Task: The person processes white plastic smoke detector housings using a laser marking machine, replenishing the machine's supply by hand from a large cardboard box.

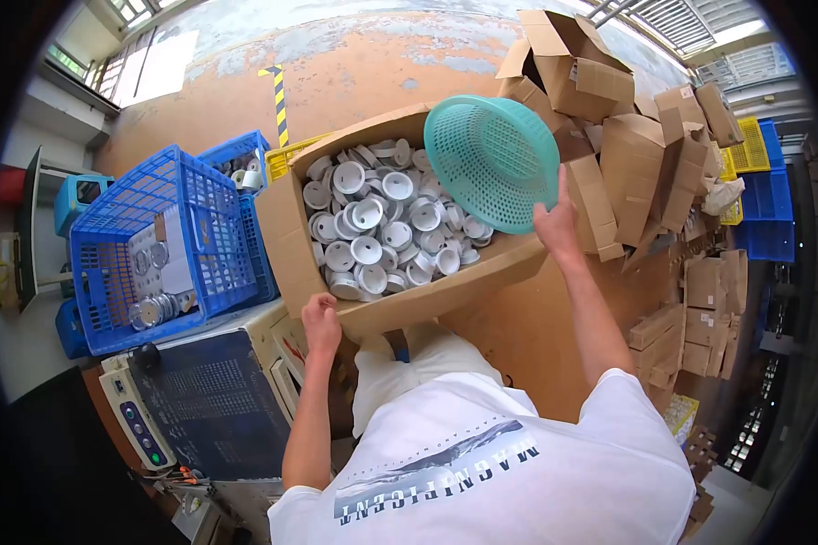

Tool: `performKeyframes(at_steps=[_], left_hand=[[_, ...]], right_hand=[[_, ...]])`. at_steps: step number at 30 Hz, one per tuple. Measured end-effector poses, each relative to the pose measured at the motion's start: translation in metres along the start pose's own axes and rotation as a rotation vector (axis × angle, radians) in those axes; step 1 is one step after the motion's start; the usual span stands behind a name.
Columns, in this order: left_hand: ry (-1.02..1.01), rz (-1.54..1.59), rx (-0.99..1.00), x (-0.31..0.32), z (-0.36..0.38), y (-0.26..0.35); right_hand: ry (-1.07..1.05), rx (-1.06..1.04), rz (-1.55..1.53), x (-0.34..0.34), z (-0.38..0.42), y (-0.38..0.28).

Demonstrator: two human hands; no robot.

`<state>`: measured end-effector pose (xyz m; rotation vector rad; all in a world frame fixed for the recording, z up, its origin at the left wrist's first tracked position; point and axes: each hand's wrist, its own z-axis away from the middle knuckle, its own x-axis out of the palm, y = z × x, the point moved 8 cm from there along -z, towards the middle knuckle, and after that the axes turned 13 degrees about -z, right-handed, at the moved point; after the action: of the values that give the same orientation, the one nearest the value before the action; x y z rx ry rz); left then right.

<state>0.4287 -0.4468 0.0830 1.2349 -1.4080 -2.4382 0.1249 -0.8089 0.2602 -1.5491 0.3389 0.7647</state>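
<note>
My right hand (557, 222) grips the rim of a green plastic colander basket (491, 163), which is tilted over the right end of an open cardboard box (400, 313). No parts show inside the colander. Many round, cup-shaped white and grey metal parts (395, 234) lie heaped in the box, some facing up and some on their sides. At the near left corner of the box, my left hand (320, 322) is closed on the edge of the cardboard.
Left stands a blue plastic crate (164, 245) with metal rings inside, beside a machine with a control panel (136, 427). Another blue crate (245, 168) sits behind it. Empty cardboard boxes (609, 154) pile up at right; yellow-black tape (280, 104) marks the floor.
</note>
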Motion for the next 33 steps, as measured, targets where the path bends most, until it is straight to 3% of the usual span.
performKeyframes(at_steps=[1, 3, 5, 7, 10, 11, 14, 17, 21, 23, 24, 26, 32, 33], left_hand=[[0.076, -0.096, 0.064, 0.008, -0.027, 0.014], [0.116, -0.255, 0.177, 0.037, -0.075, 0.021], [0.072, -0.332, 0.236, 0.067, -0.122, 0.007], [0.012, -0.786, 0.282, 0.095, -0.151, -0.013], [-0.156, -0.897, 0.19, 0.104, -0.165, 0.006], [-0.07, -0.879, 0.224, 0.104, -0.167, 0.007], [-0.119, -0.983, 0.237, 0.117, -0.181, -0.007], [-0.172, -0.849, 0.125, 0.119, -0.197, -0.022], [-0.098, -0.721, 0.026, 0.123, -0.219, -0.06], [0.098, -0.606, -0.004, 0.116, -0.233, -0.071], [0.101, -0.605, -0.004, 0.11, -0.235, -0.057], [-0.032, -0.413, -0.338, 0.101, -0.228, -0.068], [-0.092, -0.425, -0.417, 0.12, -0.233, -0.097], [-0.105, -0.438, -0.416, 0.12, -0.228, -0.106]], right_hand=[[0.011, 0.018, -0.003, 0.001, -0.016, 0.027], [0.139, -0.201, 0.475, 0.013, -0.042, 0.078], [0.093, -0.206, 0.517, 0.042, -0.067, 0.132], [0.036, -0.205, 0.558, 0.069, -0.078, 0.16], [0.006, -0.161, 0.573, 0.096, -0.09, 0.182], [0.002, -0.135, 0.59, 0.104, -0.094, 0.188], [-0.02, -0.021, 0.627, 0.129, -0.103, 0.204], [-0.074, 0.218, 0.586, 0.156, -0.115, 0.212], [-0.048, 0.267, 0.462, 0.154, -0.13, 0.227], [-0.077, 0.24, 0.456, 0.143, -0.122, 0.233], [-0.111, 0.204, 0.44, 0.142, -0.117, 0.228], [-0.16, 0.222, 0.452, 0.139, -0.1, 0.23], [-0.158, 0.44, 0.382, 0.159, -0.121, 0.249], [-0.177, 0.371, 0.396, 0.155, -0.122, 0.25]])
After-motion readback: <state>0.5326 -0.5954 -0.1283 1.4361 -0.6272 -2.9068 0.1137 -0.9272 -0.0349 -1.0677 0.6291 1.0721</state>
